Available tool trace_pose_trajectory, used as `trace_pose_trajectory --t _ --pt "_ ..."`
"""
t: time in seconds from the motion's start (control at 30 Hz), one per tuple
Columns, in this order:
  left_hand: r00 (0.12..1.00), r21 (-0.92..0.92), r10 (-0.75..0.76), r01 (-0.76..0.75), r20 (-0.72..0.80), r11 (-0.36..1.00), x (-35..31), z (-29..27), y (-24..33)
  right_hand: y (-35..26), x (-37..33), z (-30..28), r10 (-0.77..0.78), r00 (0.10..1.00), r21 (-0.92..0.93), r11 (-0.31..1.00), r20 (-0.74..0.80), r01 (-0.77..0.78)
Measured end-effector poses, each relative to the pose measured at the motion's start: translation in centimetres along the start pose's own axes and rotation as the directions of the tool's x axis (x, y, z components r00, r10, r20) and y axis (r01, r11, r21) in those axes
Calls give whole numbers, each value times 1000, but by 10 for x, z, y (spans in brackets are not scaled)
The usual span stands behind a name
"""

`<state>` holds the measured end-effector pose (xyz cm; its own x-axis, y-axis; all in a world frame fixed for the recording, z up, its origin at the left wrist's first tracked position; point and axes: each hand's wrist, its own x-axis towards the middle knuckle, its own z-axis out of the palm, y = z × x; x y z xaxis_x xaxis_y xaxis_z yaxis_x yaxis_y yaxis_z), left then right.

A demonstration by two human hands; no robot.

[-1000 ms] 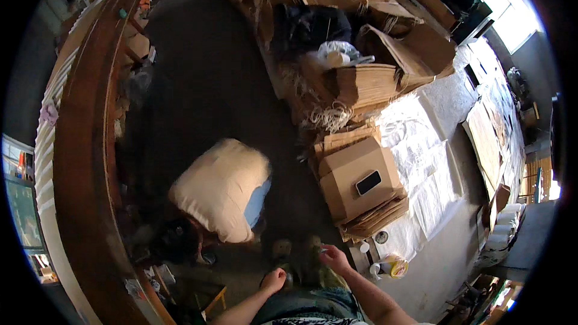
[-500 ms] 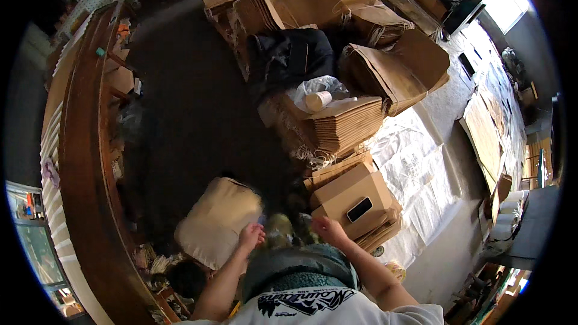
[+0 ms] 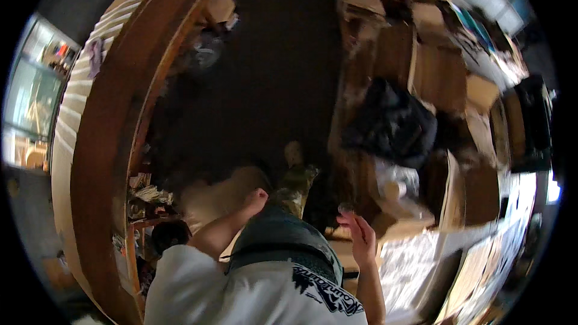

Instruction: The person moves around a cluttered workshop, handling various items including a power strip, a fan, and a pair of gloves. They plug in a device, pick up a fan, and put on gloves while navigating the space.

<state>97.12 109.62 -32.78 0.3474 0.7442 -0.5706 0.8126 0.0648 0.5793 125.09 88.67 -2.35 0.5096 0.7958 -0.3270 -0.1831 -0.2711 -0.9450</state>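
My left hand (image 3: 257,200) is closed in a loose fist in front of my waist, with nothing seen in it. It hangs over a pale tan padded sack or cushion (image 3: 208,195), which is blurred and partly behind my forearm. My right hand (image 3: 361,235) is out to the right with its fingers stretched and parted, holding nothing I can see. Beside it are the stacks of brown cardboard (image 3: 400,219), apart from the fingers as far as I can tell. One leg in a patterned boot (image 3: 295,186) reaches forward on the dark floor.
A long brown wooden bench (image 3: 114,132) runs along the left. On the right stand piles of flattened cardboard (image 3: 442,75), topped by a dark jacket (image 3: 391,123) and a paper cup (image 3: 394,191) by clear plastic. White sheeting (image 3: 409,271) covers the floor at lower right.
My view has swung left, so the cardboard piles sit further right. One leg has stepped forward. My right hand has spread its fingers. The phone on the near carton is no longer seen.
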Motion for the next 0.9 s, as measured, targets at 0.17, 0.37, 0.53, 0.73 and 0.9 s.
trace_pose_trajectory --t 0.17,0.37,0.53,0.73,0.9 --pt "995 126 -101 98 17 987 105 -34 33 -93 171 36 -83 975 129 990 204 58" --pt "979 -225 -202 201 22 953 247 -166 131 -261 411 126 -331 832 173 944 446 282" --pt "972 -410 -234 208 -13 888 347 -251 187 -453 502 188 -868 325 406 470 375 784" --pt "972 -619 -226 219 68 754 502 -322 270 -526 688 196 -951 1 479 157 310 864" --pt "993 -89 -103 108 60 990 658 -353 192 -609 851 183 -963 -120 549 34 243 835"
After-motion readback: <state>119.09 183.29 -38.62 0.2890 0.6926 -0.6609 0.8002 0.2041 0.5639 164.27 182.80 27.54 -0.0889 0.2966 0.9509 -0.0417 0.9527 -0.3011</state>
